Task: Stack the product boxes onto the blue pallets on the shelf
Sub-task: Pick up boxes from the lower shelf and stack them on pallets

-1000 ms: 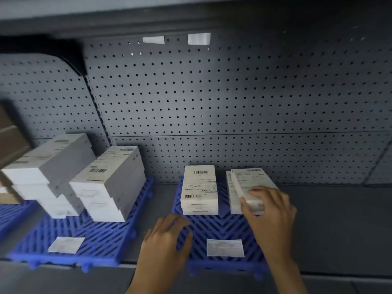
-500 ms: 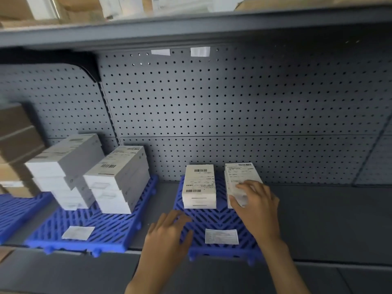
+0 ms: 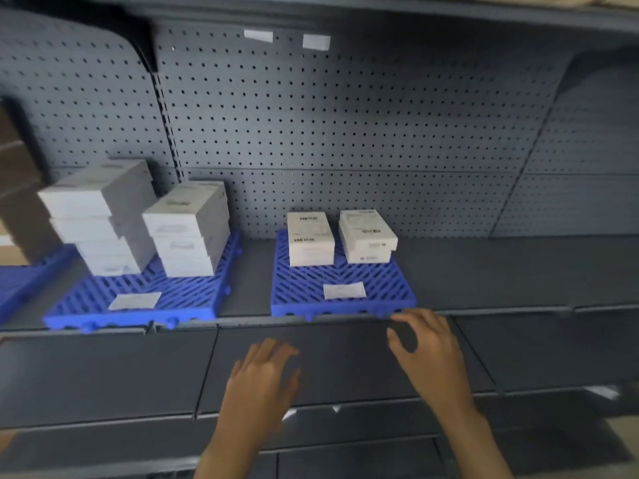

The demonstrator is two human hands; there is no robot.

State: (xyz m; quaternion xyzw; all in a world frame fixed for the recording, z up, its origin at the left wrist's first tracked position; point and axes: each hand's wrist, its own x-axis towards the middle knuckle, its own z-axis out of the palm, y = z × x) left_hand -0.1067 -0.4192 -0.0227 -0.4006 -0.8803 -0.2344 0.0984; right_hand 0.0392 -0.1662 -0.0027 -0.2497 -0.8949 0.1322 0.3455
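Just below shelf edge (image 3: 501, 311), left hand (image 3: 262, 378) and right hand (image 3: 428, 354) loose-fingered, empty, boxes (image 3: 310, 238) at rear of blue pallet (image 3: 301, 288)

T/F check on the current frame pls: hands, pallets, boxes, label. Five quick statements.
1. The left hand and right hand hold nothing. True.
2. The right pallet has no boxes. False: two small stacks sit at its back.
3. The tall stacks on the left pallet stand higher than those. True.
4. The right hand touches a box. False: it is below the shelf edge, apart from the boxes.
5. A paper label lies on the right pallet's front. True.
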